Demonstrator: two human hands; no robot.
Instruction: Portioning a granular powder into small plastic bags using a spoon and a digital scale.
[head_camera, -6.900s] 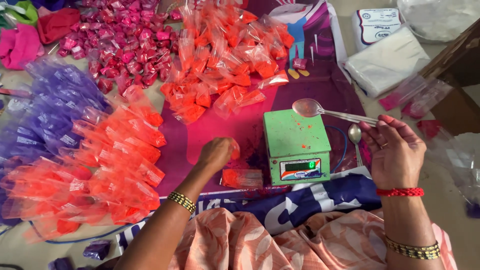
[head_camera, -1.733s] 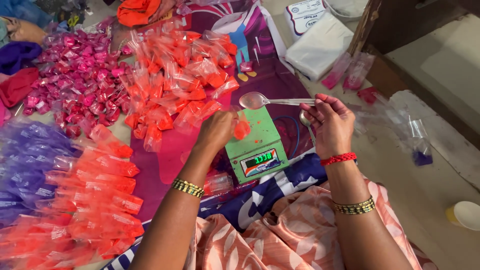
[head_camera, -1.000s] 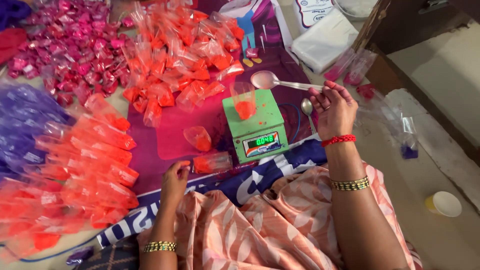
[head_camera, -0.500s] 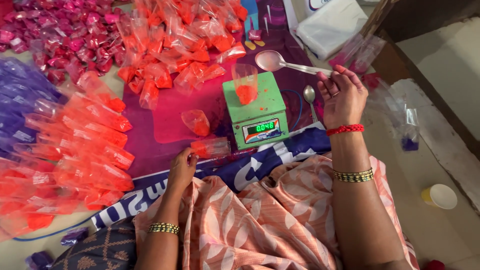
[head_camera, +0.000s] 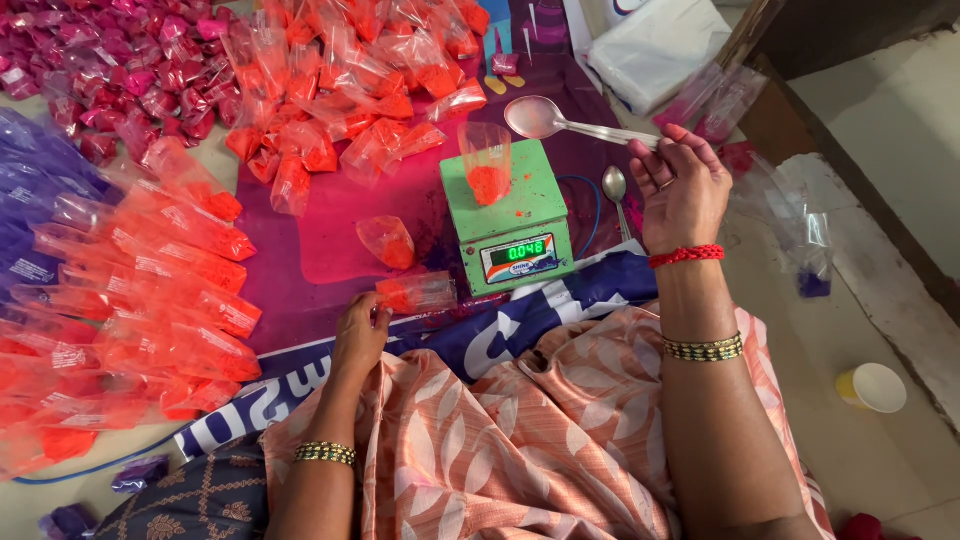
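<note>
A small green scale (head_camera: 510, 225) sits in front of me with a clear pouch of orange powder (head_camera: 487, 165) standing upright on its platform. My right hand (head_camera: 680, 190) holds a large metal spoon (head_camera: 545, 118) by the handle, its bowl hovering just behind the scale. My left hand (head_camera: 360, 335) rests on my lap edge, fingertips touching a filled orange pouch (head_camera: 415, 293) lying flat by the scale. Another orange pouch (head_camera: 388, 240) lies just beyond it on the pink-stained mat.
Piles of orange powder pouches (head_camera: 150, 290) lie at left and at the back (head_camera: 340, 90), pink ones (head_camera: 110, 70) at far left back, purple ones (head_camera: 35, 200) at left. A second spoon (head_camera: 616, 190), empty clear pouches (head_camera: 710, 95) and a paper cup (head_camera: 873, 387) lie to the right.
My left hand set the pouch on the scale, then drew back to my lap beside a filled pouch. The right hand kept the spoon near the scale.
</note>
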